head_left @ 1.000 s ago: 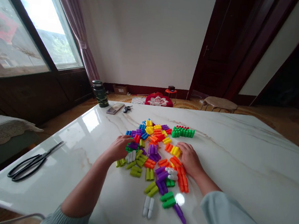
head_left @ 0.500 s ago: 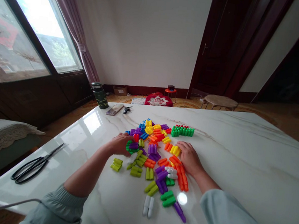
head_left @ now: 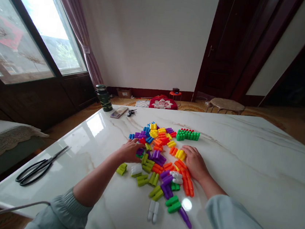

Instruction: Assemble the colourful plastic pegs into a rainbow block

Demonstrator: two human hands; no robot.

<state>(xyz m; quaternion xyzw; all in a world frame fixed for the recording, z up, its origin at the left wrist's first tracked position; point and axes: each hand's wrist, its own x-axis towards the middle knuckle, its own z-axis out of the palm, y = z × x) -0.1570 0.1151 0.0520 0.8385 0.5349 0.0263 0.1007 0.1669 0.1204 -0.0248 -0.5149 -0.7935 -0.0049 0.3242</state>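
Observation:
Loose plastic bullet-shaped building blocks lie in a spread heap on the marble-patterned table. My left hand (head_left: 131, 151) lies low at the heap's left side, fingers and thumb apart and curved about a purple block (head_left: 139, 151). A red block (head_left: 142, 141) shows by its fingertips; green pieces are partly hidden under it. At the right side my right hand (head_left: 194, 163) rests with fingers extended, its fingertips by yellow blocks (head_left: 180, 154). Joined orange blocks (head_left: 187, 179) lie just beside its palm. Lime blocks (head_left: 142, 180) and a white block (head_left: 136, 170) lie nearer than my left hand.
A joined row of green blocks (head_left: 188, 135) with red ones stands behind the heap. Black-handled scissors (head_left: 40, 168) lie at the left. A camouflage flask (head_left: 104, 98), a phone (head_left: 119, 112) and keys (head_left: 131, 113) sit by the far edge. A stool (head_left: 226, 104) stands beyond the table.
My left hand has slid right, further over the green and purple blocks. The white block and some lime blocks near it have shifted. My right hand stays almost still.

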